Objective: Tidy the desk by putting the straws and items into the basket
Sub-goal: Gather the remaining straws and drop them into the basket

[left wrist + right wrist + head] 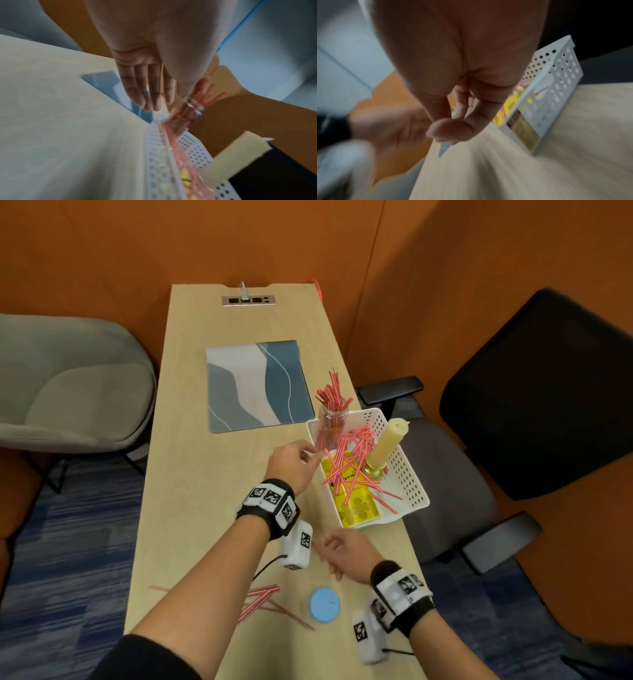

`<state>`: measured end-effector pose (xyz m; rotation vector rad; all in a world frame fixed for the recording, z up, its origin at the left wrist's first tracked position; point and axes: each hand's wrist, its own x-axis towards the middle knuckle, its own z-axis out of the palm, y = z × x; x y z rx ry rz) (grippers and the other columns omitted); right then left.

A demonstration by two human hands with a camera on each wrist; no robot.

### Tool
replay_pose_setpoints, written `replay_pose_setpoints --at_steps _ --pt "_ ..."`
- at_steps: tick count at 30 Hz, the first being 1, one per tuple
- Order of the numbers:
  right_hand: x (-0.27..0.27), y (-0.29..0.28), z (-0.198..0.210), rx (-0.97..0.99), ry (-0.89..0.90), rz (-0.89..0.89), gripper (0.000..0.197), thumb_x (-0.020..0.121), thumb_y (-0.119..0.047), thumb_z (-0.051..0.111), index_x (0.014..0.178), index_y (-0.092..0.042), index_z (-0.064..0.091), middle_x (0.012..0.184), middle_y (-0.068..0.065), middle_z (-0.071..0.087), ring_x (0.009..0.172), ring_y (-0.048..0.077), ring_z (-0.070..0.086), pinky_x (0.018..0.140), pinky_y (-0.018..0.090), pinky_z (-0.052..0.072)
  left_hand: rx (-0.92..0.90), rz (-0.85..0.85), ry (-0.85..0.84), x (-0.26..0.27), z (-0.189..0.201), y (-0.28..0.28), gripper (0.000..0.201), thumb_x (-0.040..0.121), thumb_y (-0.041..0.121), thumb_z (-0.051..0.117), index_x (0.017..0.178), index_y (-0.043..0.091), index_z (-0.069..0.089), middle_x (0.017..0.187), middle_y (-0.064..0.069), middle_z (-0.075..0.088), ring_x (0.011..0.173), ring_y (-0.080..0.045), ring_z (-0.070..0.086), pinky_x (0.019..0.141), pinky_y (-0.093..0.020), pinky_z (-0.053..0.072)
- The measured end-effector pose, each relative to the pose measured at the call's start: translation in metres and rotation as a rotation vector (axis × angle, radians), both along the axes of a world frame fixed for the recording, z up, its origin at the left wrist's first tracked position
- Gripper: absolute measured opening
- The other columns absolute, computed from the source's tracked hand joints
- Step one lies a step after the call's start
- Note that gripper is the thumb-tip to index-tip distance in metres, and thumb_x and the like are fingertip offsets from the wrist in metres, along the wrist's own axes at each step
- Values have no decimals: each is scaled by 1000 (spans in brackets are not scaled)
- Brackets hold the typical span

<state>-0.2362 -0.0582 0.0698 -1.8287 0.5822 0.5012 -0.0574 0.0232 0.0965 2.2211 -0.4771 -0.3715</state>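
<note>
A white perforated basket (404,463) (154,162) (556,83) stands at the desk's right edge. In it are a glass jar of red-striped straws (330,426) (190,112), loose straws (356,460), a yellow packet (356,505) and a cream candle (387,443) (240,152) in a gold holder. My left hand (298,460) (150,94) hovers at the basket's left rim, fingers straight and empty. My right hand (342,553) (458,121) hangs over the desk in front of the basket, loosely curled, holding nothing. More straws (263,601) and a blue round lid (324,604) lie near the front edge.
A blue and white mat (255,385) lies mid-desk, and a socket strip (248,300) sits at the far end. A grey armchair (68,385) stands left of the desk and a black office chair (531,392) right, close behind the basket.
</note>
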Motion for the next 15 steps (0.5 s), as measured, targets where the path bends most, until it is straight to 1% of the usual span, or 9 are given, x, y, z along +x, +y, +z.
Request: replay_pose_setpoints --at_steps 2,4,6,8,9,11,12,13,15 --pt "11 -22 17 28 -53 -100 7 95 -5 60 89 -4 62 66 6 60 43 8 55 45 22 48 46 72 29 3 -17 32 17 89 39 66 92 24 73 81 6 68 75 -12 62 74 -21 45" --pt "27 -42 30 3 -123 -214 10 94 -2 60 85 -5 64 66 12 61 44 13 57 47 26 52 131 121 67 3 -35 75 11 89 32 66 90 23 73 81 5 68 77 -15 63 73 -20 42" --pt "45 -55 40 -22 -185 -371 8 93 -5 63 86 -9 63 72 18 62 49 17 61 50 29 56 240 118 123 -3 -49 119 7 88 25 67 87 23 73 80 4 69 80 -17 65 72 -21 43" --pt "59 -59 44 -70 -201 -483 7 92 -12 66 89 -13 60 80 20 65 55 23 65 52 31 58 359 65 212 -16 -65 158 9 84 21 68 80 27 74 78 5 70 80 -17 66 72 -22 47" --pt "64 -56 42 -134 -189 -475 8 92 -15 66 91 -14 59 81 18 66 56 25 66 51 32 58 405 35 256 -23 -73 174 12 81 21 69 75 30 73 77 7 71 79 -15 67 73 -22 50" --pt "68 -39 28 -267 -145 -347 8 92 -16 66 94 -15 58 73 10 65 51 24 66 50 35 58 459 -17 319 -36 -86 198 14 75 25 76 66 34 71 73 14 70 74 -7 66 75 -24 55" --pt "68 -25 17 -296 -122 -250 7 91 -14 65 94 -15 59 67 7 62 48 23 64 48 35 57 474 -45 340 -43 -91 206 13 72 27 81 66 34 72 72 16 69 72 -4 65 76 -24 56" --pt "65 -7 5 -294 -104 -140 7 89 -11 65 92 -14 59 64 5 60 45 22 62 46 34 55 484 -77 359 -48 -94 211 12 70 30 85 69 33 73 73 17 69 72 -2 64 76 -21 54" --pt "53 30 -24 -227 -36 82 9 86 -7 66 88 -14 61 64 6 57 43 19 58 43 32 53 499 -122 391 -56 -101 217 18 64 34 90 75 29 76 77 16 70 74 -1 64 71 -15 49"
